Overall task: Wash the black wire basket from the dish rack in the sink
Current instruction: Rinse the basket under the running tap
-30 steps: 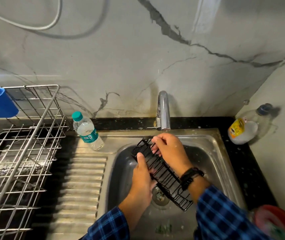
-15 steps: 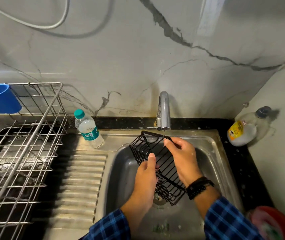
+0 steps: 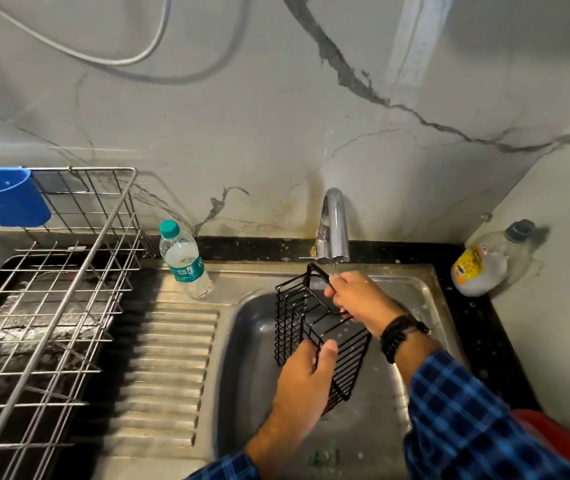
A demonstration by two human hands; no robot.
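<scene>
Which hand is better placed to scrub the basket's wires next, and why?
Probably the left hand: it only pinches the black wire basket at its near edge, while the right hand carries the top rim under the chrome tap.

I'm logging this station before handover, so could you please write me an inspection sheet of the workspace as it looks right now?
Surface: steel sink with ribbed drainboard; black counter behind.
Job's things: black wire basket held above the basin under the tap; a thin stream of water falls onto it. Dish rack stands left of the sink.
Clutter: water bottle upright on the sink's edge; soap bottle in the right corner; blue holder hung on the rack; red object at lower right, unclear.
Hands: left hand grips the basket's near end, right hand its far rim.
Cables: white cable looped on the wall.
Surroundings: veined marble wall.
</scene>
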